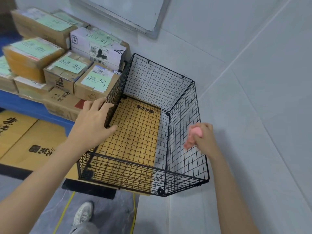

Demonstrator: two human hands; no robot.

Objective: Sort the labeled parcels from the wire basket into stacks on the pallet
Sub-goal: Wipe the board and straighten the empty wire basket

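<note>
The black wire basket [184, 137] stands in the middle with no parcels inside; only flat cardboard [135, 125] shows through its bottom grid. Labeled parcels are stacked on the blue pallet [20, 102] at the left: brown boxes with green handwritten labels [94, 83] [67, 71] and a white box [98, 48]. My left hand [94, 120] rests on the top of the basket's left wall, fingers spread. My right hand [202, 137] is at the basket's right wall, closed around a small pink object [194, 134].
Flattened printed cardboard [30, 141] lies on the floor at the left. A whiteboard [135, 12] hangs on the wall behind. Grey wall panels stand right of the basket. My shoe [83, 213] and yellow floor lines [64, 215] show below.
</note>
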